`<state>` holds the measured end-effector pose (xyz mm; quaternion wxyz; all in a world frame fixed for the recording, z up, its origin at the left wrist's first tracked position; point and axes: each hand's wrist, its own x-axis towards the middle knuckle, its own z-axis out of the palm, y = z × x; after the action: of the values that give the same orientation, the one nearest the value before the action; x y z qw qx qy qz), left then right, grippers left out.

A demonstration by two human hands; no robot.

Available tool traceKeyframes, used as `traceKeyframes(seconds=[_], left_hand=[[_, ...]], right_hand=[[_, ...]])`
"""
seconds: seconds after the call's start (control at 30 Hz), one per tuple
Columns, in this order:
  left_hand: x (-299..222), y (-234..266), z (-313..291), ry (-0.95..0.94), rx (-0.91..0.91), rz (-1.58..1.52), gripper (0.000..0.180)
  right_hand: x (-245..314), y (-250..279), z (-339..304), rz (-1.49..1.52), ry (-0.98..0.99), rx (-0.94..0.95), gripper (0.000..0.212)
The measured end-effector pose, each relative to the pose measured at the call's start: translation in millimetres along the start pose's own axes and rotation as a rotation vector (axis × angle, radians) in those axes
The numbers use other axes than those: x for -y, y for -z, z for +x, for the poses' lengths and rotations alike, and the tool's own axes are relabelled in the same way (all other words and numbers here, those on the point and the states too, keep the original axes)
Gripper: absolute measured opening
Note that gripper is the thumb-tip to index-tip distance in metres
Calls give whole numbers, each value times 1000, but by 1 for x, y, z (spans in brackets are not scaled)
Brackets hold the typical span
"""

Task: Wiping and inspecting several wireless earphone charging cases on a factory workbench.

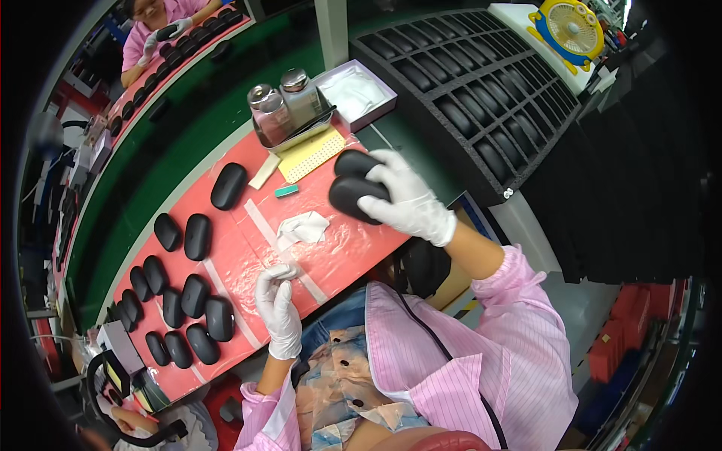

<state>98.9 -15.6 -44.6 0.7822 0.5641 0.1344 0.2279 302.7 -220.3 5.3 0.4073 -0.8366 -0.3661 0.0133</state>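
Observation:
Two black oval cases, one (355,198) in front of the other (353,163), are gripped together by my white-gloved right hand (406,197) at the right end of the red-covered table (248,297). My gloved left hand (280,312) is at the table's near edge, its fingers loosely curled with a gap to the thumb and nothing visible in it. Just beyond it lies a crumpled white cloth (302,228). More black cases stand on the left of the table, among them a large one (229,186) and another (198,237) closer to me.
At the table's far side, a tray holds two metal-capped bottles (272,113), beside a yellow dotted pad (312,155) and a small green block (286,192). A box of white cloths (355,90) adjoins. Foam trays of cases (481,98) fill the right. A co-worker (162,34) sits across.

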Motion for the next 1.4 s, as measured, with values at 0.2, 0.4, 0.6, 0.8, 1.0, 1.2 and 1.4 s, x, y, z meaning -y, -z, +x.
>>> traceKeyframes(seconds=[0.2,0.4,0.6,0.8,1.0,1.2,1.4], left_hand=[[-2,1,-3,-14,-12,59,27],[-6,3,-2,-10,-90,92,25],[-4,3,-2,48,30,105,23],[-4,6,-4,24,30,86,21],[-52,35,-16,47,79,207,22],[-126,90,-26,-117,-156,256,22],[-157,94,-28,-135,-22,501,22]], right_hand=[[-50,160,-8,-653,50,-446,32],[-177,266,-44,-1061,-136,-426,38],[-251,268,-73,-513,-432,-339,58],[-206,255,-41,-515,-563,-205,63],[-43,122,-8,-315,46,-366,42],[134,-110,-23,109,884,584,52],[141,-190,-54,582,1143,774,31]])
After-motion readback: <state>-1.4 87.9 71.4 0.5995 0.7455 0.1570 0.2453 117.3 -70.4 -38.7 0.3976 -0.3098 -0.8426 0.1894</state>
